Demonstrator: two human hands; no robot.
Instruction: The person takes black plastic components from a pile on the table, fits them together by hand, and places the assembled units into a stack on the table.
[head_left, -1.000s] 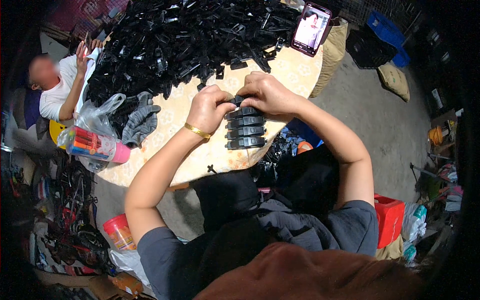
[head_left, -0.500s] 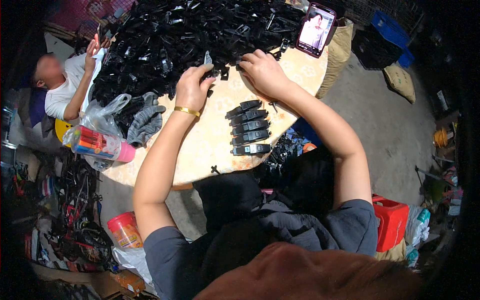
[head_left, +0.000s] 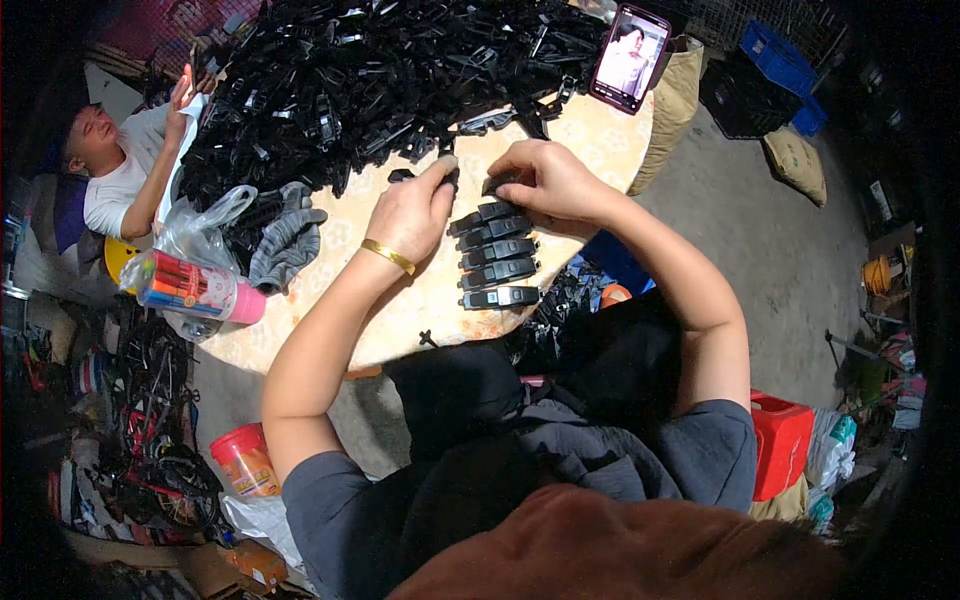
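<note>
My left hand [head_left: 412, 208], with a gold-coloured bracelet at the wrist, has its thumb and fingers closed around a small black plastic part, mostly hidden by the fingers. To its right, my right hand [head_left: 560, 182] curls its fingers over another black plastic part [head_left: 492, 187], just above a row. That row of several long black plastic clips [head_left: 500, 272] lies side by side on the table, stacked toward me. Beyond both hands spreads a big heap of black plastic parts [head_left: 340, 90]. One small black piece [head_left: 401, 175] lies by my left fingers.
The patterned table [head_left: 310, 325] carries a phone [head_left: 631, 58] at the far right, grey gloves [head_left: 288, 240], a plastic bag [head_left: 205, 228] and a pink-based container [head_left: 205, 290] of coloured sticks. A small black cross-shaped part [head_left: 428, 339] lies near the edge. Another person [head_left: 125, 165] sits at the left.
Both hands have drawn back from the heap toward me. My left hand has moved right, near the row's far end; my right hand has come down beside it with its fingers curled.
</note>
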